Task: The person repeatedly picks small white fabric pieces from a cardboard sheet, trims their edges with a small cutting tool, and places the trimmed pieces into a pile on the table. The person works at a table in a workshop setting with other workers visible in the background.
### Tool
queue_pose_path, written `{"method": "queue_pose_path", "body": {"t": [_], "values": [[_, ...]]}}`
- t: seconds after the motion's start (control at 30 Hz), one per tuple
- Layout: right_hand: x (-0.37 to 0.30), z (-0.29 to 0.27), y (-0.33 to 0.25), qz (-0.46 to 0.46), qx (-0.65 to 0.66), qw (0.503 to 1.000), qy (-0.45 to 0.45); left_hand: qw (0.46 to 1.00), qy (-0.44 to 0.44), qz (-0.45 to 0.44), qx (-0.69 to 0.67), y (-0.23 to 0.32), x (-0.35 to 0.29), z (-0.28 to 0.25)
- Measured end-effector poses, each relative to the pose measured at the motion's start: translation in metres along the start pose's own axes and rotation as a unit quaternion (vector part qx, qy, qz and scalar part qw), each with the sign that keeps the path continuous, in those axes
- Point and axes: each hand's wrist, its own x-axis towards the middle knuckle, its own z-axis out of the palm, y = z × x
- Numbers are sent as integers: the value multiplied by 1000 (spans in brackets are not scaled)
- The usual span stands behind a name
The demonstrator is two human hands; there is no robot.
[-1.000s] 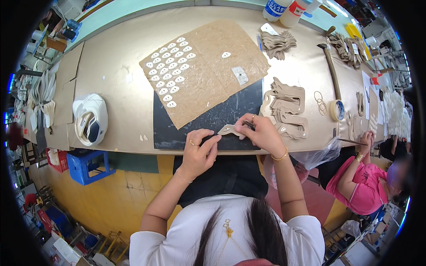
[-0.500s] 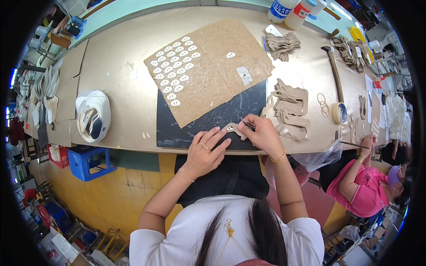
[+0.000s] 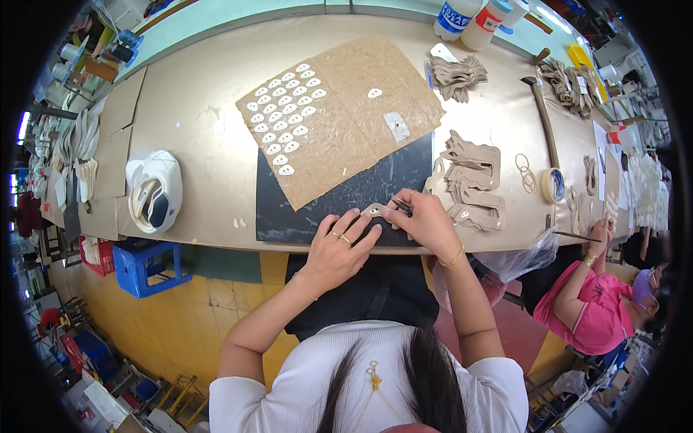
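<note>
Along the near edge of the tabletop (image 3: pixel 216 195), the left hand (image 3: pixel 339 247) rests palm-down, fingers loosely spread, its fingertips beside a beige cutout (image 3: pixel 375 210) on the near part of the dark mat (image 3: pixel 289 216). The right hand (image 3: pixel 427 222) pinches the cutout's right end, a slim dark tool (image 3: pixel 402 206) tucked in its grip. The step in hand looks like smoothing the cutout flat; the next move seems to call for light, even pressure. Fingers hide both its ends, and the tool's tip is unclear.
</note>
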Motion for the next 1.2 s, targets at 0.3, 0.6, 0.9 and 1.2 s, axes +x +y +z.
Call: {"method": "queue_pose_path", "body": {"t": [0.3,0.6,0.9,1.2], "values": [[4,2,5,9,-4,1000,3,1000,4,10,8,-3,0,2],[7,1,4,16,-25,1000,-11,1000,14,2,25,-3,-1,4],[9,0,2,27,-13,999,-15,999,21,-34,25,9,8,6],[8,4,1,-30,-124,991,27,998,13,-48,33,15,9,7]]}}
